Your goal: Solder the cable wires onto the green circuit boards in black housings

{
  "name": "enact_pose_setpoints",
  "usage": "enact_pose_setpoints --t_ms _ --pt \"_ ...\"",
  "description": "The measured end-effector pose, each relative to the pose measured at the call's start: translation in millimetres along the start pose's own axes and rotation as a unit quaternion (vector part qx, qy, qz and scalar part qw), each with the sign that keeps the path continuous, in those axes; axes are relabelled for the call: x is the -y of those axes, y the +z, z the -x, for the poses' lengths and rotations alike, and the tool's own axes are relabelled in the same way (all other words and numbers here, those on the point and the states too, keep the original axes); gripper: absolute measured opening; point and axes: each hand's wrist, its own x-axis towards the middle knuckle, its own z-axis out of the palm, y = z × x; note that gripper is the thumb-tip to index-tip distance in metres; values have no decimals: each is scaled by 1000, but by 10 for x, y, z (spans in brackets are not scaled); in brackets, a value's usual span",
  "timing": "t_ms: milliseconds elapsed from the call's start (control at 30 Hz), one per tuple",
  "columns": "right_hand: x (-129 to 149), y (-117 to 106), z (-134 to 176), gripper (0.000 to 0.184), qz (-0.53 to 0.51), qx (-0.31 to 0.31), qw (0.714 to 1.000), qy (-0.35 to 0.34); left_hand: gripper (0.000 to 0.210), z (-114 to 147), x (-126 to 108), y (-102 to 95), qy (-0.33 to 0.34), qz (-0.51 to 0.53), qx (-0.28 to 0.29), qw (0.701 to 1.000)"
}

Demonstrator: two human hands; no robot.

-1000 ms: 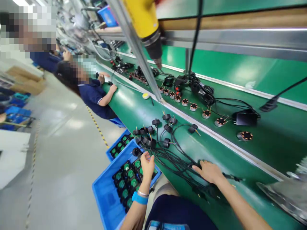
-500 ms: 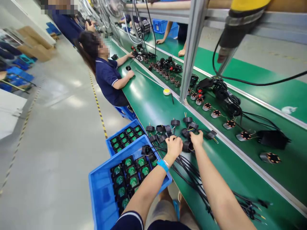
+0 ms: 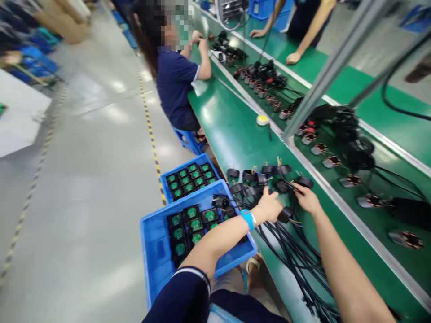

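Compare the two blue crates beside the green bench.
The near blue crate looks larger and sits partly under the left arm; the far blue crate looks smaller and lies uncovered. The near one has bare floor at its front; the far one is filled throughout. Both hold green-centred black parts.

Small black ring-shaped parts (image 3: pixel 269 179) with short coloured wire ends lie clustered on the green tabletop (image 3: pixel 232 130), near its front edge. Their black cables (image 3: pixel 296 251) run bundled toward the near end, some overhanging the edge.
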Motion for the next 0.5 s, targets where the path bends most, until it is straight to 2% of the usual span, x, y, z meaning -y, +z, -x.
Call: enact_pose_setpoints --t_ms 67,133,267,333,400,500 --pt "-31 52 -46 27 3 -13 1000 -28 8 13 55 0 0 8 -14 1000" --pt "-43 114 -55 28 -1 -33 998 -61 8 81 71 4 -23 16 -55 998" --pt "0 209 50 31 -12 -63 992 -111 21 325 -85 93 -127 44 -197 971" --pt "35 250 131 33 -12 -43 991 -127 22 458 -220 163 -212 70 -275 935" --pt "56 286 197 31 -12 -11 991 -134 20 571 -337 211 -305 100 -339 884" --pt "61 323 255 35 -11 -14 994 -110 27 707 -392 205 -383 157 -394 821"
